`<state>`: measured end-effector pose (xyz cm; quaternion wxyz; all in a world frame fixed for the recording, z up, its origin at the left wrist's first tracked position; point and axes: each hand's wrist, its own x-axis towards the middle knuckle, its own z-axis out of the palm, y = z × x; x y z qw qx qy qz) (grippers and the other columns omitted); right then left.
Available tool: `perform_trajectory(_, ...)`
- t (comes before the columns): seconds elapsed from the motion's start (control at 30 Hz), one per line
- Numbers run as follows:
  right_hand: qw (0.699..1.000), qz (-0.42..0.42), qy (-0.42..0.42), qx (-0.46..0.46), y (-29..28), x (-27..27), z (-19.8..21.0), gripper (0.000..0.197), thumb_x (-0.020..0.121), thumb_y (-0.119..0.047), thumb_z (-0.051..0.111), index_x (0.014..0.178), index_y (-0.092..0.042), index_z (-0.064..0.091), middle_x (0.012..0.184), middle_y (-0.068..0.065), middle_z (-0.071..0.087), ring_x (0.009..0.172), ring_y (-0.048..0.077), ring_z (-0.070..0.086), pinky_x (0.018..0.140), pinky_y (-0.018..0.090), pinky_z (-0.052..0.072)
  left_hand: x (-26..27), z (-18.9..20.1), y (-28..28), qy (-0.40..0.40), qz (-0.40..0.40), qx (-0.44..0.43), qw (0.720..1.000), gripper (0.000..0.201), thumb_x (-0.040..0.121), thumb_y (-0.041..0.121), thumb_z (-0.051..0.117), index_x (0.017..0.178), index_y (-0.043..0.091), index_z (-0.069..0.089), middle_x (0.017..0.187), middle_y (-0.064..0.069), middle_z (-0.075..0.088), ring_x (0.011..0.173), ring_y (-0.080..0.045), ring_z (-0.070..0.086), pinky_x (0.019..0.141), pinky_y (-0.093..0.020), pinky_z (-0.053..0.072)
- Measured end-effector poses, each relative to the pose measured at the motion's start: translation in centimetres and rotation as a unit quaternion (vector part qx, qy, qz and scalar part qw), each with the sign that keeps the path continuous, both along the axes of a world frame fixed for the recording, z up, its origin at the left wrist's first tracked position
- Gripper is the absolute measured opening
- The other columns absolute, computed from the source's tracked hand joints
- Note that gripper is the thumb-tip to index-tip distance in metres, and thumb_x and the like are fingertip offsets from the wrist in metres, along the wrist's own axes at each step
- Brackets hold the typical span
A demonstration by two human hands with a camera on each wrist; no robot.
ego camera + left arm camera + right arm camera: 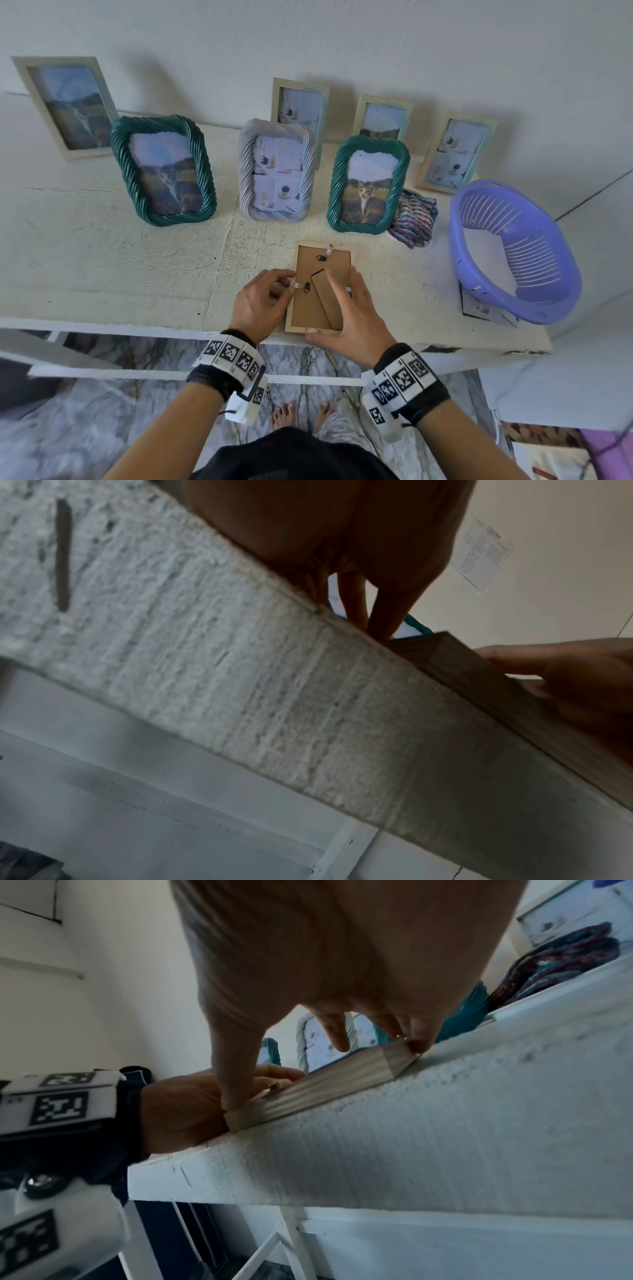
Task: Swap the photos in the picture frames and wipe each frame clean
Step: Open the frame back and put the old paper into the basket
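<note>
A small pale wooden picture frame [301,329] lies face down at the near edge of the white textured counter [102,274], its brown cardboard backing [308,308] with a folded stand turned up. The left hand [260,305] rests at the frame's left side, fingers curled in a pinching grip on a small metal retaining tab [297,285] at the backing's left edge. The right hand [356,318] steadies the frame with fingers straight and spread over the backing and right side, thumb along the near rail; its grip is apart, not clamped.

Just behind the frame stands a row of three twisted-rope frames: a green one [163,171] at left, a pale grey one [276,171] in the middle, and a second green one [368,185] holding a cat photo. Four plain pale wooden frames lean against the wall behind them. A folded striped cloth [414,222] lies beside the right-hand green frame, and a purple slotted plastic basket [513,253] sits further right, on a sheet of paper.
</note>
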<state>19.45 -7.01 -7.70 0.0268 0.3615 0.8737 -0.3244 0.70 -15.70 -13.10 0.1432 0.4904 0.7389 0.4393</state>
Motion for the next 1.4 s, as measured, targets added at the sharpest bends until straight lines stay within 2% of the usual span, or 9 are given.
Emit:
perform_trajectory(0.37, 0.997, -0.042, 0.055, 0.019, -0.5, -0.3, -1.9, 0.095, 0.081, -0.058, 0.064, 0.152, -0.037, 0.004, 0.161, 0.003, -0.017, 0.147, 0.017, -0.016, 0.119, 0.043, 0.011, 0.2, 0.5, -0.1, -0.008, 0.002, -0.023, 1.0, 0.024, 0.09, 0.027, 0.068, 0.114, 0.025, 0.066, 0.092, 0.009, 0.065, 0.074, 0.0, 0.062, 0.063, -0.011, 0.046)
perform_trajectory(0.53, 0.996, -0.054, 0.067, 0.013, -0.6, -0.4, -1.8, 0.092, 0.083, -0.054, 0.064, 0.152, -0.037, 0.005, 0.161, 0.002, -0.016, 0.147, 0.016, -0.014, 0.118, 0.04, 0.01, 0.3, 0.8, -0.2, -0.014, 0.007, -0.023, 1.0, 0.028, 0.09, 0.029, 0.066, 0.117, 0.023, 0.064, 0.101, 0.007, 0.067, 0.076, -0.003, 0.064, 0.065, -0.025, 0.054)
perform_trajectory(0.8, 0.996, -0.062, 0.071, -0.008, -0.5, -0.1, -1.5, 0.094, 0.081, -0.063, 0.061, 0.152, -0.04, 0.004, 0.161, -0.001, -0.014, 0.147, 0.014, -0.012, 0.117, 0.04, 0.012, 0.6, 1.9, -0.5, -0.086, -0.013, -0.055, 0.995, 0.06, 0.081, 0.062, 0.046, 0.13, 0.028, 0.054, 0.118, 0.01, 0.063, 0.098, -0.001, 0.062, 0.084, -0.029, 0.053)
perform_trajectory(0.9, 0.987, -0.089, 0.122, -0.047, -0.4, 0.1, -0.9, 0.089, 0.08, -0.07, 0.056, 0.151, -0.042, 0.009, 0.162, -0.004, -0.002, 0.148, 0.012, -0.002, 0.118, 0.042, 0.016, 1.0, 2.7, -0.7, -0.198, -0.009, -0.035, 0.98, 0.055, 0.082, 0.057, 0.052, 0.13, 0.031, 0.054, 0.12, 0.008, 0.062, 0.108, -0.004, 0.061, 0.093, -0.033, 0.052)
perform_trajectory(1.03, 0.965, -0.122, 0.186, -0.139, 0.6, 0.4, 0.2, 0.086, 0.076, -0.076, 0.051, 0.148, -0.036, 0.026, 0.154, -0.007, 0.028, 0.138, 0.008, 0.031, 0.114, 0.037, 0.032, 2.3, 5.6, -0.1, -0.289, 0.037, 0.031, 0.956, 0.029, 0.097, 0.038, 0.054, 0.122, 0.023, 0.058, 0.111, -0.001, 0.065, 0.093, -0.018, 0.07, 0.077, -0.039, 0.06)
perform_trajectory(1.13, 0.934, -0.145, 0.254, -0.205, 1.3, 1.2, 1.7, 0.064, 0.086, -0.065, 0.053, 0.141, -0.033, 0.041, 0.14, -0.014, 0.049, 0.126, -0.003, 0.047, 0.107, 0.027, 0.041, 4.0, 8.7, 0.9, -0.358, 0.047, 0.069, 0.93, 0.022, 0.102, 0.025, 0.046, 0.115, 0.014, 0.061, 0.104, -0.009, 0.07, 0.086, -0.022, 0.073, 0.077, -0.039, 0.059)
perform_trajectory(1.23, 0.917, -0.178, 0.296, -0.201, 2.1, 2.9, 3.7, 0.049, 0.091, -0.053, 0.05, 0.132, -0.027, 0.051, 0.125, -0.014, 0.06, 0.114, -0.006, 0.055, 0.096, 0.017, 0.045, 5.8, 10.7, 2.1, -0.45, -0.039, 0.048, 0.891, 0.03, 0.105, 0.025, 0.038, 0.119, 0.01, 0.059, 0.103, -0.014, 0.073, 0.092, -0.027, 0.073, 0.08, -0.038, 0.059)
perform_trajectory(1.33, 0.92, -0.204, 0.291, -0.166, 3.2, 5.2, 4.9, 0.037, 0.093, -0.049, 0.053, 0.118, -0.021, 0.059, 0.11, -0.002, 0.068, 0.101, 0.005, 0.062, 0.083, 0.016, 0.049, 6.2, 9.8, 3.4, -0.408, -0.085, -0.02, 0.909, 0.026, 0.105, 0.02, 0.04, 0.114, 0.01, 0.062, 0.101, -0.012, 0.074, 0.091, -0.025, 0.073, 0.077, -0.036, 0.057)
perform_trajectory(1.4, 0.906, -0.248, 0.296, -0.172, 3.9, 6.5, 4.9, 0.022, 0.097, -0.03, 0.056, 0.115, -0.017, 0.061, 0.105, 0.001, 0.07, 0.095, 0.007, 0.066, 0.078, 0.018, 0.052, 6.1, 8.3, 4.0, -0.333, -0.084, -0.07, 0.937, 0.019, 0.102, 0.018, 0.046, 0.106, 0.016, 0.065, 0.099, -0.005, 0.074, 0.09, -0.021, 0.071, 0.075, -0.031, 0.054)
